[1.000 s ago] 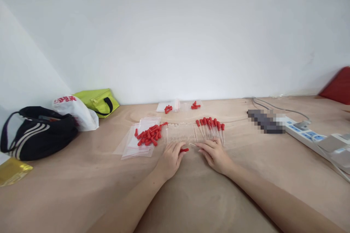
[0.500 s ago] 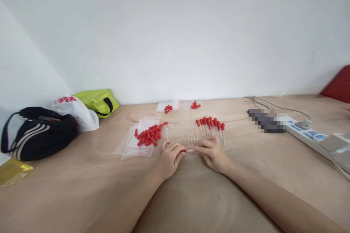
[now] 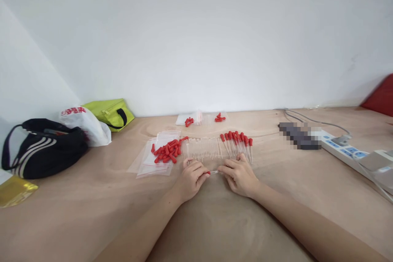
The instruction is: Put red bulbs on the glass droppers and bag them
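Between thumb and fingers, my left hand [image 3: 190, 180] pinches a red rubber bulb [image 3: 209, 172]. My right hand [image 3: 241, 177] is closed on a clear glass dropper tube [image 3: 214, 172], whose end meets the bulb; how deep it sits in the bulb I cannot tell. Just beyond my hands lies a row of bare glass tubes [image 3: 202, 148]. Several droppers with red bulbs fitted [image 3: 236, 137] lie to the right of that row. A heap of loose red bulbs [image 3: 167, 151] rests on clear zip bags [image 3: 147, 168] at the left.
Two more bags with red bulbs [image 3: 189, 122] lie near the wall. A black bag [image 3: 50, 147], a white plastic bag [image 3: 98, 129] and a lime-green bag [image 3: 112, 112] stand on the left. On the right are a power strip [image 3: 337, 145] and its cable [image 3: 319, 120].
My right hand has shifted slightly, its fingers curling closer round the tube. The bulb and tube have tilted and dropped a little toward me. The rows and heap look unchanged.
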Demonstrator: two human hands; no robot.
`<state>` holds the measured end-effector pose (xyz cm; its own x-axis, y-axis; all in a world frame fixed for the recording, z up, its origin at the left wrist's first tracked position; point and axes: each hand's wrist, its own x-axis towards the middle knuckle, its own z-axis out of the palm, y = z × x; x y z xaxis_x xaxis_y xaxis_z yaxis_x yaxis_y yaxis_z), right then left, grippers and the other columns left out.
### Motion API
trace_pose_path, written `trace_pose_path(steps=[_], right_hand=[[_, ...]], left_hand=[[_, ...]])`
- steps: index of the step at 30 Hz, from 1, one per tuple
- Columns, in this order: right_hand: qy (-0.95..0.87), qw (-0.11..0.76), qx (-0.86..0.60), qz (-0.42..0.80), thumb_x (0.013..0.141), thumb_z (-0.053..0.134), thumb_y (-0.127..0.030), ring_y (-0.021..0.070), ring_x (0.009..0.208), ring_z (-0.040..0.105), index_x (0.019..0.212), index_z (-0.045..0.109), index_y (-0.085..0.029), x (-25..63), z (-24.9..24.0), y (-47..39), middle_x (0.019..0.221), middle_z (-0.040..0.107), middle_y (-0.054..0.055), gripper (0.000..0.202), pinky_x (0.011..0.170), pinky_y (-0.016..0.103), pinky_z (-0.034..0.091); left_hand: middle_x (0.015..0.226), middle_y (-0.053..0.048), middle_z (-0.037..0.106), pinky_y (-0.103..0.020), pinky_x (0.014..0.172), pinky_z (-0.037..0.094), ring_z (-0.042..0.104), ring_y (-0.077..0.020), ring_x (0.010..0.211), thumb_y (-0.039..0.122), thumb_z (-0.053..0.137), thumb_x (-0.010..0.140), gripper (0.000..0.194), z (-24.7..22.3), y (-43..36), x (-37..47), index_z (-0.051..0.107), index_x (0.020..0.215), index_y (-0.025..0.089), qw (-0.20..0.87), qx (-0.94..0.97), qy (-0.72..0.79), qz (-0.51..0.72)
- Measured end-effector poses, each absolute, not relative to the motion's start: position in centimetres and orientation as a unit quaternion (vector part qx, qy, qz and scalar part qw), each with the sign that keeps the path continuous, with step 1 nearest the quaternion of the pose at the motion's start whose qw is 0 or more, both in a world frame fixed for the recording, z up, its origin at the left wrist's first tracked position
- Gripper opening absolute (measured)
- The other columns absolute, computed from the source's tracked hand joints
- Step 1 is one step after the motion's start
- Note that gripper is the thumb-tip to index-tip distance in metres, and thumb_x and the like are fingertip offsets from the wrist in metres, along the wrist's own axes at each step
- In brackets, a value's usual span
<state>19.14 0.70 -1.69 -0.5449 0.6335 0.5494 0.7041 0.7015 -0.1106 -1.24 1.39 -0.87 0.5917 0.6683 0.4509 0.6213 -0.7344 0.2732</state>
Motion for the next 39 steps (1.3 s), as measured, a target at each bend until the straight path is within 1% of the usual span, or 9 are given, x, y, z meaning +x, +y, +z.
trace_pose_path(steps=[4, 11, 18, 28, 31, 32, 34, 36, 39], right_hand=[[-0.882, 0.281, -0.377, -0.034, 0.083, 0.037, -0.016, 0.0102, 0.058, 0.044, 0.083, 0.061, -0.019, 19.0, -1.6, 0.6, 0.067, 0.057, 0.0, 0.024, 0.063, 0.029, 0.017], [-0.893, 0.271, -0.36, 0.009, 0.085, 0.034, -0.016, 0.0107, 0.059, 0.045, 0.076, 0.059, -0.018, 18.8, -1.6, 0.4, 0.066, 0.058, 0.0, 0.027, 0.063, 0.029, 0.018], [-0.886, 0.277, -0.37, 0.025, 0.085, 0.033, -0.015, 0.0105, 0.058, 0.044, 0.077, 0.058, -0.018, 18.0, -1.8, 0.3, 0.065, 0.058, 0.0, 0.026, 0.063, 0.029, 0.018], [-0.892, 0.237, -0.377, -0.081, 0.084, 0.043, -0.019, 0.0141, 0.072, 0.046, 0.084, 0.061, -0.021, 17.9, -1.1, 0.7, 0.075, 0.058, 0.002, 0.017, 0.063, 0.03, 0.018], [-0.881, 0.251, -0.391, -0.093, 0.082, 0.044, -0.019, 0.0154, 0.073, 0.046, 0.083, 0.061, -0.02, 18.1, -1.5, 0.8, 0.072, 0.058, 0.003, 0.017, 0.062, 0.03, 0.018], [-0.869, 0.263, -0.41, -0.092, 0.082, 0.044, -0.019, 0.0157, 0.073, 0.046, 0.084, 0.061, -0.02, 18.2, -1.7, 1.1, 0.073, 0.059, 0.004, 0.017, 0.063, 0.03, 0.019], [-0.821, 0.302, -0.475, -0.09, 0.082, 0.043, -0.02, 0.0161, 0.073, 0.048, 0.087, 0.061, -0.019, 18.6, -2.0, 1.9, 0.073, 0.06, 0.004, 0.019, 0.064, 0.03, 0.02], [-0.751, 0.341, -0.559, -0.087, 0.081, 0.041, -0.021, 0.0164, 0.072, 0.051, 0.089, 0.059, -0.018, 19.1, -2.3, 3.1, 0.073, 0.062, 0.004, 0.02, 0.066, 0.03, 0.021], [-0.656, 0.353, -0.662, -0.077, 0.079, 0.04, -0.024, 0.0182, 0.072, 0.053, 0.088, 0.056, -0.016, 19.6, -2.3, 5.3, 0.069, 0.063, 0.004, 0.02, 0.07, 0.031, 0.022]], left_hand=[[0.071, 0.0, 0.059, -0.037, 0.087, 0.026, 0.053, -0.0139, 0.072, 0.027, 0.038, 0.087, 0.022, -1.1, 1.4, -1.3, 0.054, 0.075, 0.019, 0.031, 0.895, 0.359, 0.264], [0.071, 0.0, 0.059, -0.036, 0.088, 0.029, 0.053, -0.0137, 0.072, 0.024, 0.038, 0.085, 0.018, -0.7, 1.2, -1.2, 0.052, 0.074, 0.019, 0.047, 0.919, 0.313, 0.236], [0.071, 0.0, 0.058, -0.035, 0.087, 0.03, 0.052, -0.0137, 0.072, 0.023, 0.037, 0.086, 0.019, -0.5, 1.3, -1.1, 0.052, 0.075, 0.019, 0.045, 0.921, 0.307, 0.236], [0.069, 0.0, 0.059, -0.04, 0.089, 0.026, 0.054, -0.0148, 0.074, 0.025, 0.039, 0.088, 0.023, 0.6, 2.1, -2.0, 0.059, 0.076, 0.021, -0.008, 0.923, 0.336, 0.189], [0.083, -0.001, 0.061, -0.04, 0.091, 0.026, 0.054, -0.0168, 0.083, 0.028, 0.043, 0.086, 0.016, -0.1, 2.2, -2.2, 0.057, 0.092, 0.024, -0.006, 0.897, 0.368, 0.244], [0.09, -0.003, 0.06, -0.04, 0.09, 0.027, 0.053, -0.0181, 0.087, 0.03, 0.045, 0.085, 0.02, -0.4, 2.2, -2.2, 0.052, 0.103, 0.024, -0.001, 0.879, 0.393, 0.271], [0.099, -0.006, 0.057, -0.039, 0.086, 0.033, 0.052, -0.0199, 0.091, 0.032, 0.049, 0.082, 0.04, -0.8, 2.2, -2.3, 0.038, 0.119, 0.022, 0.015, 0.841, 0.441, 0.314], [0.095, -0.005, 0.057, -0.038, 0.084, 0.035, 0.053, -0.0199, 0.088, 0.031, 0.05, 0.08, 0.05, -1.1, 2.3, -2.2, 0.029, 0.124, 0.021, 0.034, 0.824, 0.463, 0.325], [0.089, -0.002, 0.057, -0.04, 0.085, 0.034, 0.054, -0.0192, 0.085, 0.026, 0.051, 0.079, 0.05, -1.2, 2.4, -2.1, 0.028, 0.123, 0.022, 0.042, 0.839, 0.452, 0.299]])
